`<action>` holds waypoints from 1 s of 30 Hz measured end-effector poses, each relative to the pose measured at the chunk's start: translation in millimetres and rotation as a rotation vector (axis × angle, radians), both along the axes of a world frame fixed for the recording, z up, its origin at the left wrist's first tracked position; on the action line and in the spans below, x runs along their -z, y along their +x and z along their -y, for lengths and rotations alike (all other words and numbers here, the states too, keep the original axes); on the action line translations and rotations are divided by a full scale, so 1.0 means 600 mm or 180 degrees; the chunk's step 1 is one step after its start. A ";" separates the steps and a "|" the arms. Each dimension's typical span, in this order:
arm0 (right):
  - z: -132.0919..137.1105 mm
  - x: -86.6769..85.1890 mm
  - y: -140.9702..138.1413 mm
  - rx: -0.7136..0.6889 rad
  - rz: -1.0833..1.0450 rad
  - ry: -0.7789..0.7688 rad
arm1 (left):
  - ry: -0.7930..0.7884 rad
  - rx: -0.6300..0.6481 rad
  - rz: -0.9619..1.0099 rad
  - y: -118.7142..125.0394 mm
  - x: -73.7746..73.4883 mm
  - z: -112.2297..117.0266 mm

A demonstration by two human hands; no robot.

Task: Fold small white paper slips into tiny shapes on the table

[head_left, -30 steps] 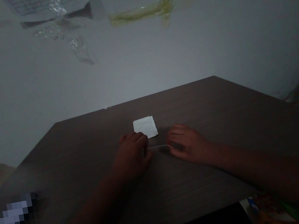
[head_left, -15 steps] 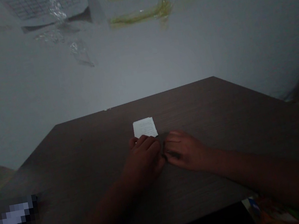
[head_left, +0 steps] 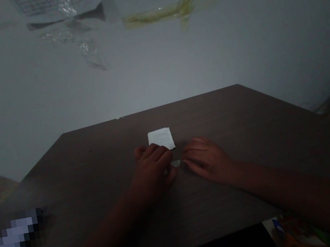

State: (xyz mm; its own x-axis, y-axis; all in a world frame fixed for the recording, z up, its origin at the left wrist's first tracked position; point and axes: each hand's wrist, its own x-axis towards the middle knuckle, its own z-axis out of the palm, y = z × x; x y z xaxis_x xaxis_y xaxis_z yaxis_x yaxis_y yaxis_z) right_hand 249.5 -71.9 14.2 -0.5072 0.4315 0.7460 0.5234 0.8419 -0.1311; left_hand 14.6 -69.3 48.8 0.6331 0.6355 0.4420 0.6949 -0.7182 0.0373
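Observation:
Low over the table, my left hand (head_left: pixel 154 170) has its fingers curled, thumb toward the right. My right hand (head_left: pixel 208 160) faces it, its fingers drawn together at the tips. In the small gap between them shows a pale piece of paper (head_left: pixel 176 163), flat and mostly hidden by the fingers of both hands. Just beyond my left hand lies a small stack of white paper slips (head_left: pixel 160 138) with faint printed lines; my left knuckles cover its near edge. The dim light hides how firmly each hand grips.
The dark wooden table (head_left: pixel 100 152) meets a pale wall (head_left: pixel 155 65) at its far edge. Taped to the wall are a gridded sheet (head_left: pixel 57 0) and yellowed tape (head_left: pixel 161 13). A blurred-out light rectangle (head_left: pixel 10 244) lies at the left.
My hands have drawn slightly apart, and the pale paper now shows between them. The dark gap under my right fingers has closed. The view has shifted a little.

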 end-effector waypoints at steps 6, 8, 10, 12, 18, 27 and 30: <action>-0.007 0.000 0.012 0.0124 0.0040 -0.0159 | 0.0224 -0.0059 0.0035 -0.020 -0.008 -0.011; -0.009 0.000 0.015 0.0184 0.0027 -0.0215 | 0.0267 -0.0104 0.0019 -0.025 -0.007 -0.015; -0.011 0.000 0.016 0.0246 0.0014 -0.0248 | 0.0275 -0.0174 0.0009 -0.028 -0.007 -0.020; -0.013 0.001 0.017 0.0278 0.0002 -0.0234 | 0.0244 -0.0221 0.0014 -0.028 -0.006 -0.022; -0.015 0.003 0.014 0.0249 0.0047 -0.0235 | 0.0225 -0.0058 0.0295 -0.023 0.000 -0.016; -0.016 0.009 0.006 0.0386 -0.0123 -0.0260 | -0.0040 0.0259 0.0241 -0.019 0.008 -0.025; -0.009 0.009 -0.001 0.0402 -0.0249 -0.0234 | 0.0141 0.0277 0.0172 -0.011 0.008 -0.019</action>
